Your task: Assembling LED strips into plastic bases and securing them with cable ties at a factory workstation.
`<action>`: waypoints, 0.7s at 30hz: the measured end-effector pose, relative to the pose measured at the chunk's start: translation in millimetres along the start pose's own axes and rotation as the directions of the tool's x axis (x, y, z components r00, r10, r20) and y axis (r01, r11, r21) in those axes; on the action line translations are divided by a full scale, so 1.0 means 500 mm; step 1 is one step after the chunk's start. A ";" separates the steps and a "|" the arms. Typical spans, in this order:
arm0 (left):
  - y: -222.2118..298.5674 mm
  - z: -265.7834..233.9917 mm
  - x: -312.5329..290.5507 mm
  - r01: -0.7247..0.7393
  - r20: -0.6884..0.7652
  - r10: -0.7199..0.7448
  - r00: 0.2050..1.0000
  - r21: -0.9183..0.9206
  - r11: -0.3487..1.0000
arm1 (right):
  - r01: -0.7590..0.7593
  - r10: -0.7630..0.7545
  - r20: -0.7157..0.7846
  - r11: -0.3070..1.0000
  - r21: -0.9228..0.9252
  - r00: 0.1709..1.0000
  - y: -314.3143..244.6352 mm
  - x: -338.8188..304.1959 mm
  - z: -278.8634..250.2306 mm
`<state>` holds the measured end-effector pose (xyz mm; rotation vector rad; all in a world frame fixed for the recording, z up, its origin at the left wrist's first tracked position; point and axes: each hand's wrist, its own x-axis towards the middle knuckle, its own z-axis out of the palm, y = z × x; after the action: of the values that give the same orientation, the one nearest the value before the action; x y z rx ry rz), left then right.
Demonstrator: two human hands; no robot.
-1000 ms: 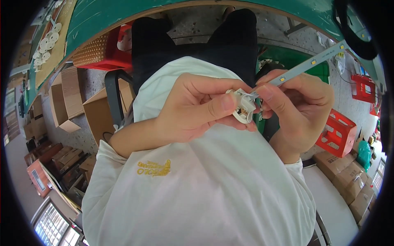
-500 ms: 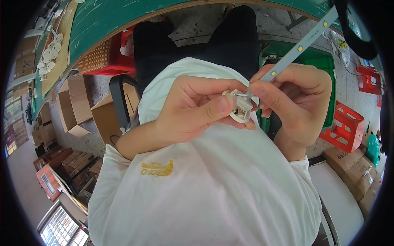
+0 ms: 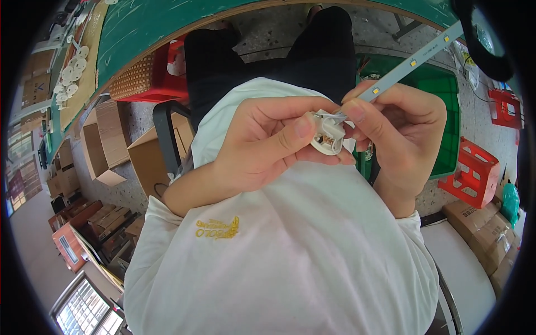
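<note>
My left hand (image 3: pixel 268 137) pinches a round white plastic lamp end cap (image 3: pixel 328 137) between thumb and fingers, its hollow side with coppery metal parts facing up. Closed on the lower end of an LED strip (image 3: pixel 412 62) is my right hand (image 3: pixel 402 123), thumb on top. The strip is narrow, pale and rigid, with yellow LED chips, and it slants away to the upper right. Its near end meets the cap's edge; the fingertips partly hide the contact, so I cannot tell how far it sits inside.
Beyond my knees runs a green worktable (image 3: pixel 167 28), with several white round caps (image 3: pixel 70 75) on its left end. A green crate (image 3: pixel 444 134) stands right of my leg, near a red stool (image 3: pixel 472 173). Open cardboard boxes (image 3: pixel 103 142) lie at left.
The LED strip has tilted lower, its far end swinging down and right. The end cap has turned slightly in my left hand. Both hands keep their hold.
</note>
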<state>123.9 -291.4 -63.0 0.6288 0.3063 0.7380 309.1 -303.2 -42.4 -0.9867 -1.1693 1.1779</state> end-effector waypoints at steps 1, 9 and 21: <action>0.000 -0.001 -0.001 0.017 -0.006 -0.017 1.000 0.005 1.000 | -0.008 0.009 0.005 1.000 -0.006 1.000 -0.001 0.001 -0.001; 0.000 -0.001 -0.001 0.056 -0.051 -0.052 0.997 0.087 0.995 | -0.025 0.025 0.049 1.000 -0.007 0.998 -0.009 0.011 -0.007; 0.002 0.003 0.004 0.012 0.021 -0.013 1.000 0.031 0.999 | 0.012 -0.011 -0.011 0.997 0.078 1.000 0.004 0.003 0.000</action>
<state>125.5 -290.0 -61.0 0.6634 0.3028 0.7151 308.7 -301.3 -44.3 -0.9250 -1.1106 1.1991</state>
